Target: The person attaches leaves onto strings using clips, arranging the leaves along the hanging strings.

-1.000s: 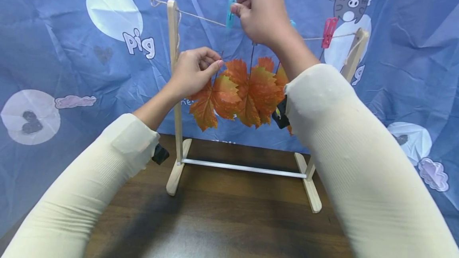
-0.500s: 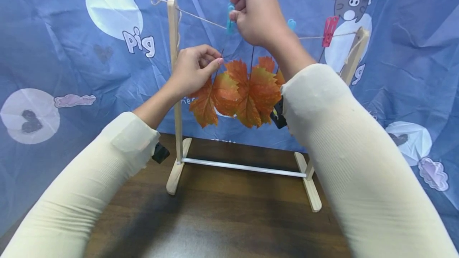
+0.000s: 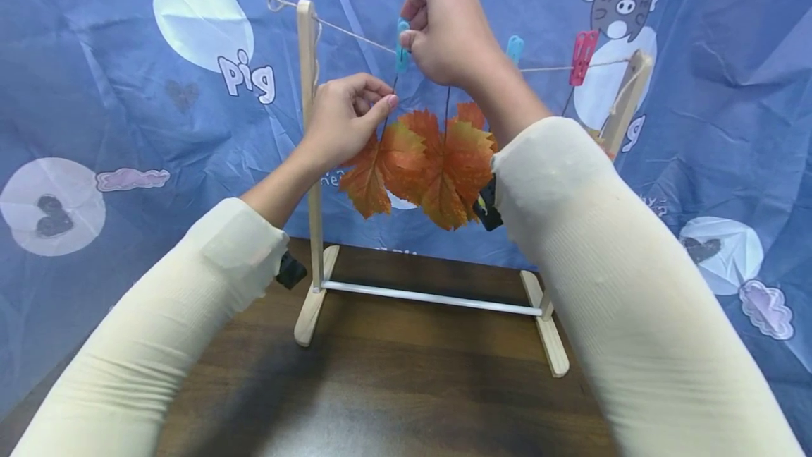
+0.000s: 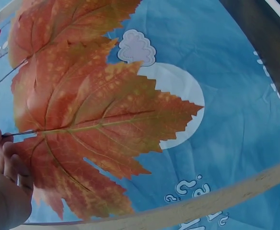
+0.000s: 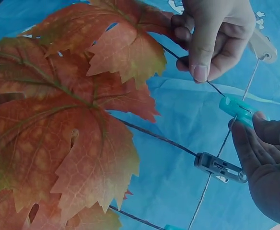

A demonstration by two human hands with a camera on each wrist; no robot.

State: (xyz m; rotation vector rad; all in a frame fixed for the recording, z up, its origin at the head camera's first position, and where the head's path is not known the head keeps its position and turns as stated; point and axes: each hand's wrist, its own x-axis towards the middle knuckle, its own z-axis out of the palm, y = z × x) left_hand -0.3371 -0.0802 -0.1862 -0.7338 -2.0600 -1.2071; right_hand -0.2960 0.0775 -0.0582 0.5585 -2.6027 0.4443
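Observation:
In the head view my left hand [image 3: 347, 118] pinches the thin dark stem of an orange artificial maple leaf [image 3: 368, 185] between thumb and fingertips. Just above and to the right, my right hand [image 3: 449, 34] pinches a light-blue clothespin [image 3: 402, 56] at the string [image 3: 355, 35]. In the right wrist view the clothespin [image 5: 237, 109] lies across the string, and the stem's end meets its tip; I cannot tell whether it is clamped. The leaf [image 4: 97, 128] hangs down from my left hand's fingers in the left wrist view.
A grey clothespin [image 5: 219, 167] holds another leaf [image 5: 58, 100] on the string. Further right hang a second blue clothespin [image 3: 514, 50] and a pink clothespin [image 3: 582, 58]. The wooden stand [image 3: 306, 90] with a white rod [image 3: 431, 296] stands on a brown table [image 3: 393, 386] before a blue cloth.
My right hand has come down with the blue clothespin, from above the string onto it. My left hand has shifted slightly up and right, bringing the leaf stem to the clothespin.

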